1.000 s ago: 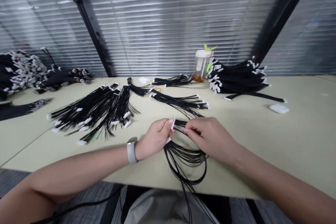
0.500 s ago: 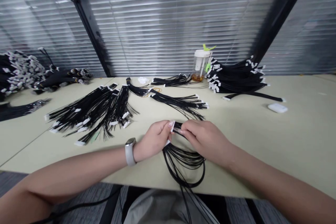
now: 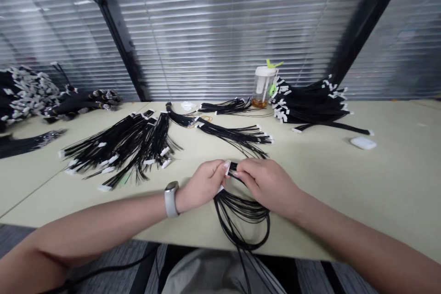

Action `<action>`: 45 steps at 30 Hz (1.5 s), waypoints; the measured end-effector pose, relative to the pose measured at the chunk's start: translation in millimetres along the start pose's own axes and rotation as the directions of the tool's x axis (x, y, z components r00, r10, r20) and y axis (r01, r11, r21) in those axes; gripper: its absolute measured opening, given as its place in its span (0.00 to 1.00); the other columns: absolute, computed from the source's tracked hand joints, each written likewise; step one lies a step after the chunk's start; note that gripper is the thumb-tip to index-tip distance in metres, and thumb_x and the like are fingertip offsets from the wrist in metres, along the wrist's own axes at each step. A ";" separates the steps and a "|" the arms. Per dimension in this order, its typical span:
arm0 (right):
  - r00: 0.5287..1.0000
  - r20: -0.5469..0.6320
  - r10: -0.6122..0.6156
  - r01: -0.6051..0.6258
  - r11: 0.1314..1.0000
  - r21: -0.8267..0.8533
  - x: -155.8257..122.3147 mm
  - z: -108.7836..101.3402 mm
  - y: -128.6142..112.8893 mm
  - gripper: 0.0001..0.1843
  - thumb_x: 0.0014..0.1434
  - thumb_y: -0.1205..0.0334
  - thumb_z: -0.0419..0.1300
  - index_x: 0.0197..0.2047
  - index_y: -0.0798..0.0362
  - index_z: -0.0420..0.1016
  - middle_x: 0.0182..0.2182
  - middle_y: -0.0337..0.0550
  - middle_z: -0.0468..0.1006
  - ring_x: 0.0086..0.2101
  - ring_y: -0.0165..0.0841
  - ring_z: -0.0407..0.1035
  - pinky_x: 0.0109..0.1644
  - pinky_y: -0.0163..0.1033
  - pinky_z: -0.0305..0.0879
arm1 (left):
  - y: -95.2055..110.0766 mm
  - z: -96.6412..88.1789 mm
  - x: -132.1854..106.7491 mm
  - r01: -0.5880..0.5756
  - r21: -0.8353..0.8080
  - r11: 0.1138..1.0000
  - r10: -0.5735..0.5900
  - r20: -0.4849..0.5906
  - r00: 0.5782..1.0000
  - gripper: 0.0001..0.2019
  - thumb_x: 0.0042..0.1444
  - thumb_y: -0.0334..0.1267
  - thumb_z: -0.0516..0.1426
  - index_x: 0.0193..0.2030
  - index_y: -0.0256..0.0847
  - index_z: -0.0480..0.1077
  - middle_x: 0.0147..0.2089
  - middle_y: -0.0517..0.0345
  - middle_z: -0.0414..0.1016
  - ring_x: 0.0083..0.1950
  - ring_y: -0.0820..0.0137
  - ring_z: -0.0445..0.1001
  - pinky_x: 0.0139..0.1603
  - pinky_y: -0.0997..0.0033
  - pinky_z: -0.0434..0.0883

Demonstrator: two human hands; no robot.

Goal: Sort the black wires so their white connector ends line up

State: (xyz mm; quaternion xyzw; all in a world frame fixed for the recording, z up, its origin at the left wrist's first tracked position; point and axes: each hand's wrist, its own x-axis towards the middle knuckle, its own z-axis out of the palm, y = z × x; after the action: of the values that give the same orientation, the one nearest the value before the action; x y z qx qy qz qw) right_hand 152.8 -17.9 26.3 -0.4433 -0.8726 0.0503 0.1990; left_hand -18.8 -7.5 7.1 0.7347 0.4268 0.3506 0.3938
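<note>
A bundle of thin black wires point(image 3: 243, 213) loops on the pale table point(image 3: 344, 183) near its front edge and hangs over it. My left hand point(image 3: 203, 183), with a white watch on the wrist, is closed in a pinch on the bundle's white-tipped end. My right hand point(image 3: 270, 183) is closed on the same wires just to the right, fingertips almost touching the left hand's. Both hands rest low on the table.
Fanned piles of black wires with white connectors point(image 3: 124, 149) lie to the left, a smaller bunch point(image 3: 237, 135) behind my hands, a large stack point(image 3: 310, 103) at the back right. A clear bottle point(image 3: 263, 85) and a small white case point(image 3: 363, 143) stand to the right.
My right hand has slid a little left along the wires toward my left hand. The loop of wires has shifted slightly.
</note>
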 end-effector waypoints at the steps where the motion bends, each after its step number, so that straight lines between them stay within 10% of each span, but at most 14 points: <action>1: 1.000 0.003 -0.001 0.001 1.000 0.007 0.3 -1.4 -0.1 0.13 0.61 0.64 0.46 0.29 0.56 0.67 0.26 0.41 0.71 0.28 0.28 0.64 0.33 0.33 0.55 | -0.4 0.2 0.2 0.001 -0.006 1.000 -0.001 -0.001 1.000 0.19 0.59 0.44 0.44 0.21 0.36 0.61 0.19 0.64 0.61 0.23 0.77 0.60 0.28 0.76 0.60; 8: 0.996 0.071 0.063 -0.066 0.997 0.043 3.5 -18.5 12.3 0.03 0.54 0.64 0.54 0.29 0.53 0.66 0.26 0.38 0.69 0.27 0.28 0.62 0.30 0.32 0.53 | -1.3 0.9 3.2 0.105 -0.099 0.989 -0.113 -0.069 0.991 0.22 0.57 0.51 0.44 0.23 0.36 0.63 0.19 0.63 0.61 0.21 0.77 0.58 0.24 0.76 0.58; 14: 0.978 -0.188 0.086 -0.079 0.996 0.047 -6.2 -33.0 1.8 0.12 0.51 0.55 0.58 0.25 0.53 0.60 0.24 0.37 0.64 0.24 0.27 0.57 0.27 0.33 0.52 | -6.2 -0.7 8.8 0.145 -0.173 0.974 -0.180 -0.205 0.962 0.24 0.54 0.56 0.46 0.21 0.36 0.62 0.18 0.63 0.60 0.21 0.76 0.58 0.24 0.75 0.58; 21: 0.943 0.331 -0.003 -0.140 0.903 0.406 -12.4 -6.8 -10.7 0.21 0.58 0.58 0.48 0.16 0.55 0.55 0.14 0.32 0.55 0.18 0.23 0.47 0.20 0.31 0.44 | -2.8 -1.4 8.4 0.131 -0.133 0.982 -0.160 -0.236 0.959 0.23 0.54 0.55 0.46 0.22 0.36 0.63 0.19 0.63 0.61 0.22 0.76 0.58 0.25 0.75 0.59; 27: 0.951 0.308 0.026 -0.189 0.838 0.512 -6.3 24.9 -7.6 0.15 0.57 0.61 0.49 0.22 0.56 0.66 0.16 0.35 0.67 0.19 0.23 0.58 0.22 0.29 0.49 | 0.9 -0.5 7.0 0.131 -0.102 0.986 -0.152 -0.230 0.961 0.24 0.55 0.55 0.45 0.22 0.36 0.62 0.18 0.63 0.61 0.22 0.76 0.58 0.24 0.76 0.58; 45: 0.925 0.377 0.041 -0.290 0.719 0.632 -4.8 34.4 -2.3 0.11 0.54 0.64 0.49 0.23 0.56 0.67 0.15 0.33 0.66 0.16 0.22 0.59 0.18 0.26 0.52 | 0.2 -0.7 7.4 0.120 -0.083 0.989 -0.135 -0.212 0.968 0.24 0.55 0.55 0.45 0.21 0.36 0.62 0.18 0.63 0.60 0.21 0.76 0.58 0.23 0.75 0.58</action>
State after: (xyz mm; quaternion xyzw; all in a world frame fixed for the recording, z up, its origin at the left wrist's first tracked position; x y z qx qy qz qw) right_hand 140.2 -20.1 -6.0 -0.4021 -0.7705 0.4569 0.1891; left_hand -16.5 -0.7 8.9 0.6488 0.5013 0.4174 0.3918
